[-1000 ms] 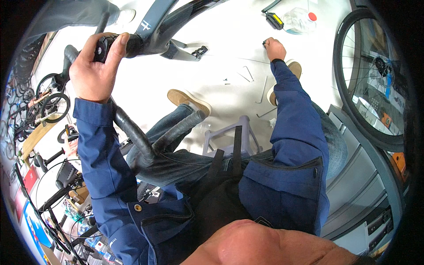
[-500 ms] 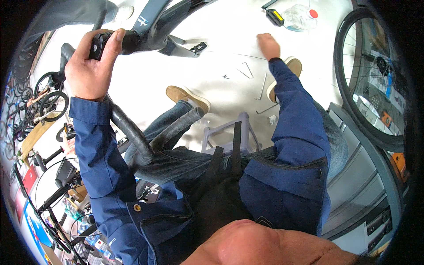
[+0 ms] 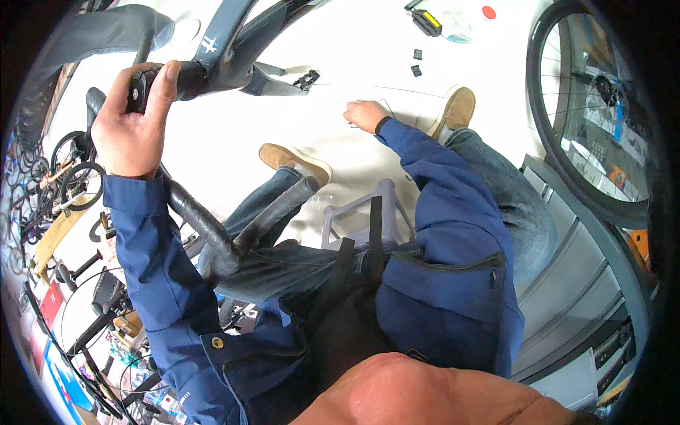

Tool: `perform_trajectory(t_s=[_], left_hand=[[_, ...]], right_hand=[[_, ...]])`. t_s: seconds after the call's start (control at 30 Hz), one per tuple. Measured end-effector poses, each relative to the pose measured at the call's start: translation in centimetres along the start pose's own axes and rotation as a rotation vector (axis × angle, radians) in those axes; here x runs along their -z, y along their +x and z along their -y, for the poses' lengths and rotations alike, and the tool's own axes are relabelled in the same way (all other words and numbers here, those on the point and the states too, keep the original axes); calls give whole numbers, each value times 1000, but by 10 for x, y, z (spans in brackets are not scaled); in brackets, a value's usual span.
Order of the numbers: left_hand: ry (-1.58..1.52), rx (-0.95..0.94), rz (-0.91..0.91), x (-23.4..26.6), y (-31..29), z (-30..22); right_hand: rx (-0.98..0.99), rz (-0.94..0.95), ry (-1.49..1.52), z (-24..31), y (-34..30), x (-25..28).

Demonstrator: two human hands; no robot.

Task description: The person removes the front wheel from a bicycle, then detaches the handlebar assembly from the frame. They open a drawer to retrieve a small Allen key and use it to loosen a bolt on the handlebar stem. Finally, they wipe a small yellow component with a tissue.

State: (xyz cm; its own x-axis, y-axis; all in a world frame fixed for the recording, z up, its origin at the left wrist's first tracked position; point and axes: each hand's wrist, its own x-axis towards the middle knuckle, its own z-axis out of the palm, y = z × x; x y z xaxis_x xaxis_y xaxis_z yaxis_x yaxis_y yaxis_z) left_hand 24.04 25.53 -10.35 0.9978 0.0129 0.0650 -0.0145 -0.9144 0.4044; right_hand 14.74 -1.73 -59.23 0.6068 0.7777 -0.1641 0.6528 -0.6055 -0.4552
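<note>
My left hand (image 3: 133,124) is closed around the black handlebar stem (image 3: 190,79) of a dark bicycle frame (image 3: 230,35), thumb on top. The taped drop handlebar (image 3: 205,219) runs down beside my left forearm. Low over the white floor, my right hand (image 3: 365,115) has its fingers bent together at a small item by the fingertips, too small to make out. Just behind that hand lies a thin hex key (image 3: 386,106), partly covered by it. Two small black square pieces (image 3: 416,62) rest on the floor farther off.
A black-and-yellow pedal (image 3: 426,23) and a clear container with a red cap (image 3: 489,12) are at the far side. On the right stand a bicycle wheel (image 3: 535,106) and a grey cabinet (image 3: 567,283). A grey stool (image 3: 386,205) is between my legs; bicycles (image 3: 85,177) crowd the left.
My right hand has moved left and nearer to me, down to the small floor items, uncovering the black squares. My left hand keeps its hold on the stem. The whole view has shifted slightly.
</note>
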Motion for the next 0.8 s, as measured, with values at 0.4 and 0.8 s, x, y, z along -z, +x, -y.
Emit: perform_trajectory(t_s=[0.4,0.8], left_hand=[[1,35,0,-2,2,8],[-18,43,-4,-3,0,6]], right_hand=[[-680,-617,290,-57,-26,22],[-1203,-643,164,-129,-81,35]])
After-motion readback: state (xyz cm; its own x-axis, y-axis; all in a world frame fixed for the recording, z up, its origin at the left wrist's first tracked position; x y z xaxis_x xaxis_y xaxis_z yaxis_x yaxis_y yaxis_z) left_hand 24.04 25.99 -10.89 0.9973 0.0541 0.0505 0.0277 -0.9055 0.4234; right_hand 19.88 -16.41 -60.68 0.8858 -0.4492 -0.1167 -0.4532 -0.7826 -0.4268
